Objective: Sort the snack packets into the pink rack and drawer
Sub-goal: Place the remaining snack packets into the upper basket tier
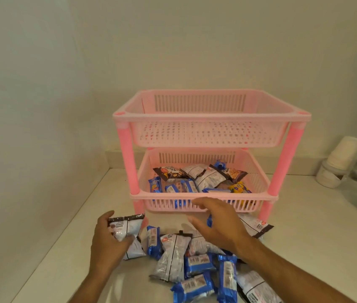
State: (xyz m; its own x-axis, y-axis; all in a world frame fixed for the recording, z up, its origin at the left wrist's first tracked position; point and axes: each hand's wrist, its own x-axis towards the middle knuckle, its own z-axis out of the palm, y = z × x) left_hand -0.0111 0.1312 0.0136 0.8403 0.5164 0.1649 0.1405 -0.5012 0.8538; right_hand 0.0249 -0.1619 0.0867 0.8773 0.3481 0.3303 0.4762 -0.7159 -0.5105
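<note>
Silver packet (127,228) held in left grip (107,241); right grip (217,224) spread wide beside it.

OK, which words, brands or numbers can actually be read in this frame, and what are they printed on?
"PEANUTS", partly legible: grey packet gripped in the left hand.
Large white lettering, upside down, not reliably readable: brown packet in the lower basket.
Barcodes and fine print, too small and blurred: blue packets on the counter.
Nothing on the pink rack.
</note>
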